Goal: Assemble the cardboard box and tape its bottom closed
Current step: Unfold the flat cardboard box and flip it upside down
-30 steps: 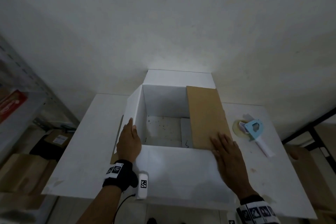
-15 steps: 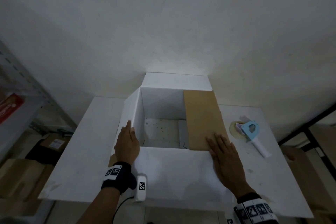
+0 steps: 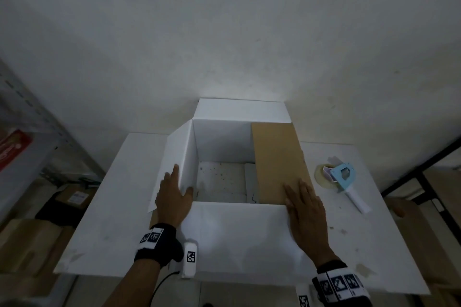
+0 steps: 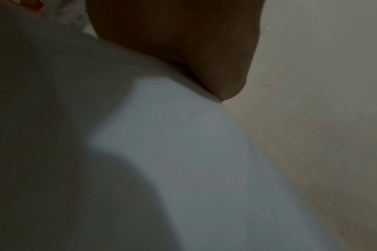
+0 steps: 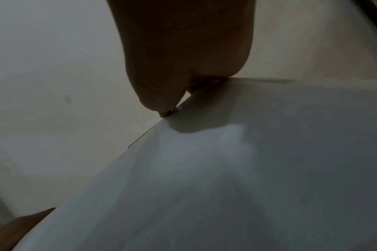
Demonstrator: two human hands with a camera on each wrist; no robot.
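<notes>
A white cardboard box (image 3: 239,229) stands on the white table (image 3: 124,207) with its opening upward. Its right flap (image 3: 279,162), brown on the inside, lies folded over the opening. The left flap (image 3: 174,157) stands tilted upward and outward. My left hand (image 3: 174,197) lies flat against the left flap, thumb at the flap's inner side. My right hand (image 3: 304,202) presses flat on the brown flap's near corner, fingers straight. Both wrist views are dark: each shows a palm (image 4: 183,42) (image 5: 183,51) on white cardboard (image 4: 183,152) (image 5: 247,169).
A light blue tape dispenser (image 3: 343,179) with a white handle lies on the table to the right of the box. A metal shelf (image 3: 22,132) with brown boxes stands at the left. A white wall rises close behind the table.
The left flap has swung a little more upright under my left hand. My right hand stays flat on the brown flap. The camera has shifted slightly.
</notes>
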